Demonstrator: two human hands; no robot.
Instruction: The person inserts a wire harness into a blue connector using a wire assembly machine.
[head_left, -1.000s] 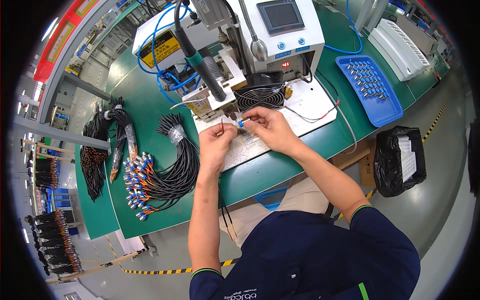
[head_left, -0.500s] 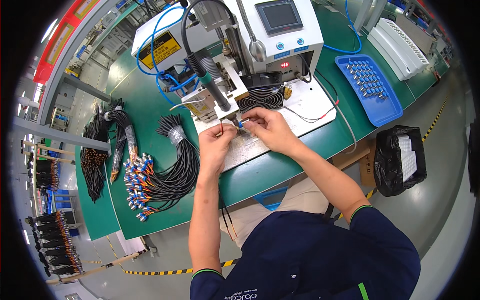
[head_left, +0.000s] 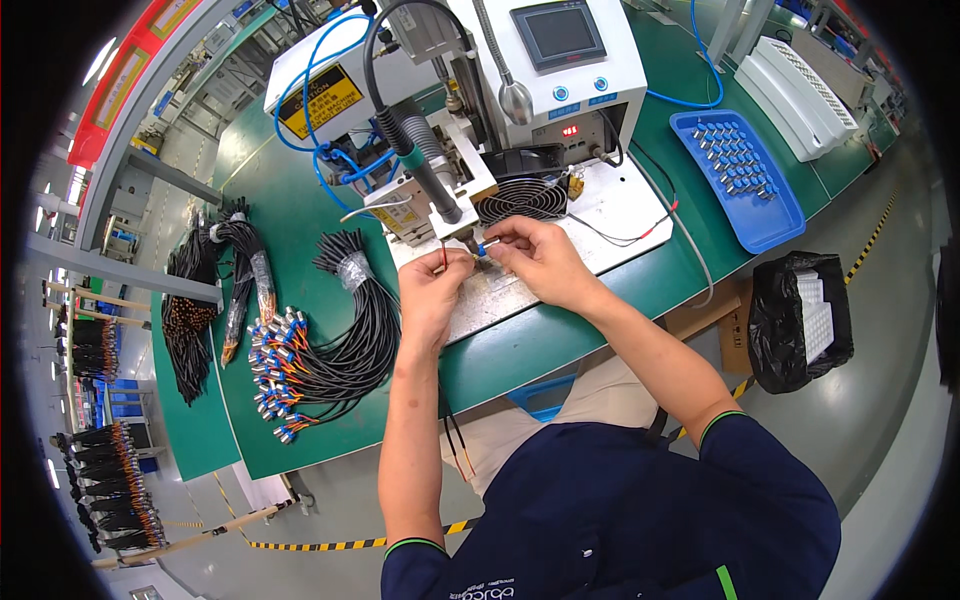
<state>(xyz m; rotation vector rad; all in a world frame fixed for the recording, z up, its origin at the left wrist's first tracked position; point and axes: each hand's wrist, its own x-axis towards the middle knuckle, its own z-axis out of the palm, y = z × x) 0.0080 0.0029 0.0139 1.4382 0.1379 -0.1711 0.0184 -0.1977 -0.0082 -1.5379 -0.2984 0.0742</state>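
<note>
**A:** Describe the surface and the room.

**B:** The surface (head_left: 300, 215) is a green bench in a factory hall. A white machine (head_left: 560, 70) with a screen and blue hoses stands at its far side, with a fan grille (head_left: 520, 198) at its base and a grey metal plate (head_left: 505, 290) in front. On the person's left lie bundles of black cables (head_left: 355, 330), their ends fitted with blue and silver terminals (head_left: 275, 365). More cable bundles (head_left: 190, 320) lie further left. A blue tray (head_left: 745, 225) of small blue parts sits on the right, with a white rack (head_left: 800, 95) beyond it. A black bag (head_left: 800, 320) stands on the grey floor (head_left: 890, 420), beside yellow-black tape.

**A:** State of the left grip?

**B:** The left hand (head_left: 432, 295) is closed, fingertips pinched on a thin wire (head_left: 443, 258) just below the machine's head.

**A:** And the right?

**B:** The right hand (head_left: 540, 262) is closed, thumb and forefinger pinching a small blue connector (head_left: 483, 247).

**A:** Where is the connector relative to the wire?

**B:** Between the two hands, just beside the wire end, above the plate. Whether they touch cannot be determined.
</note>
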